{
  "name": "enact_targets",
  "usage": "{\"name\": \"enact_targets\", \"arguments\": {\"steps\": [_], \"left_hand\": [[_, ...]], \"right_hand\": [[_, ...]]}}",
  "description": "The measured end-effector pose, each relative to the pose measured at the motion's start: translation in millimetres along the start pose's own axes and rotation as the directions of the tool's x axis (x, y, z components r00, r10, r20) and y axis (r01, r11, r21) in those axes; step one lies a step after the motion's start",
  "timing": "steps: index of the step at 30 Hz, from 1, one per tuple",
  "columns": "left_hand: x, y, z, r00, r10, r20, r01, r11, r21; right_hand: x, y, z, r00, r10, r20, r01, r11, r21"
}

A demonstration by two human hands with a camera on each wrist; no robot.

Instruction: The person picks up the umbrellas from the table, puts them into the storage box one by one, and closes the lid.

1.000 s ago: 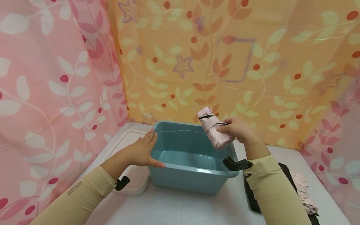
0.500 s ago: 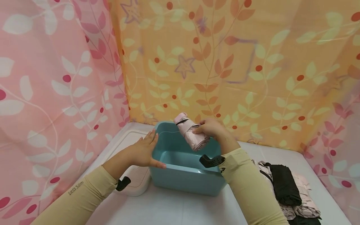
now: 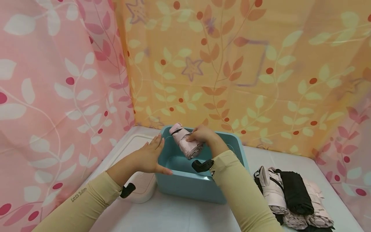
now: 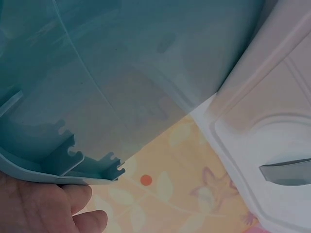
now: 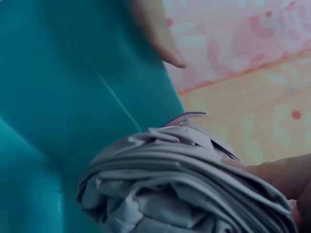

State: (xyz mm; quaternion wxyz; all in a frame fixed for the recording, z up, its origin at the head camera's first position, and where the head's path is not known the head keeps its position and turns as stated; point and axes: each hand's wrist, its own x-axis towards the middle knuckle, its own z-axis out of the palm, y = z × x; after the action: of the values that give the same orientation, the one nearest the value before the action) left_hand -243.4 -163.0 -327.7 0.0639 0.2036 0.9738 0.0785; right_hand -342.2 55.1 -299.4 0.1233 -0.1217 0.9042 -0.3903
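Observation:
A blue plastic storage bin (image 3: 188, 190) stands on the white surface, its inside facing up. My left hand (image 3: 147, 158) rests on the bin's left rim, fingers straight and thumb spread over the front corner. In my right hand (image 3: 204, 135) I grip a rolled pale pink fabric bundle (image 3: 185, 143) with a band and a black strip around it. It hangs tilted over the left half of the bin's opening, pinched by its right side. In the right wrist view the rolled fabric (image 5: 184, 194) shows its layered end, with the bin wall (image 5: 73, 73) behind it.
A white lid (image 3: 142, 187) lies left of the bin, partly under my left arm. On the right sit several rolled bundles, pale pink (image 3: 273, 193) and black (image 3: 297, 191). Patterned cloth (image 3: 174, 80) hangs behind, and pink cloth (image 3: 43, 96) hangs at the left.
My right hand has carried the pink bundle leftward and lower, from the bin's right side to over its left half. The bundles on the right have come into view. My left hand stays in place.

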Motion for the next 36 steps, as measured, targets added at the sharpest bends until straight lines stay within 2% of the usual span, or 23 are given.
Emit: {"name": "enact_targets", "arguments": {"steps": [9,12,15,20,31,36], "left_hand": [[0.2,-0.1,0.9,1.000,-0.001,0.006,0.002,1.000,-0.002],[0.9,-0.8,1.6,1.000,0.003,0.006,-0.003,1.000,0.007],[1.5,-2.0,2.3,1.000,0.003,0.004,-0.003,1.000,0.011],[1.1,-2.3,2.1,1.000,0.007,0.000,-0.007,1.000,0.003],[-1.2,-1.0,-0.1,1.000,0.016,-0.001,-0.016,1.000,0.001],[-1.6,-0.8,-0.6,1.000,0.021,0.005,-0.021,1.000,0.012]], "right_hand": [[7.4,-8.5,20.1,0.998,0.047,0.032,-0.047,0.998,0.028],[8.9,-9.9,25.8,0.993,0.069,0.099,-0.077,0.995,0.071],[10.9,-13.1,34.1,0.977,0.082,0.198,-0.108,0.986,0.126],[14.7,-17.8,45.1,0.956,0.096,0.278,-0.146,0.975,0.168],[19.0,-14.8,51.3,0.938,0.100,0.331,-0.157,0.977,0.148],[19.0,-9.3,49.2,0.909,0.173,0.379,-0.193,0.981,0.013]]}}
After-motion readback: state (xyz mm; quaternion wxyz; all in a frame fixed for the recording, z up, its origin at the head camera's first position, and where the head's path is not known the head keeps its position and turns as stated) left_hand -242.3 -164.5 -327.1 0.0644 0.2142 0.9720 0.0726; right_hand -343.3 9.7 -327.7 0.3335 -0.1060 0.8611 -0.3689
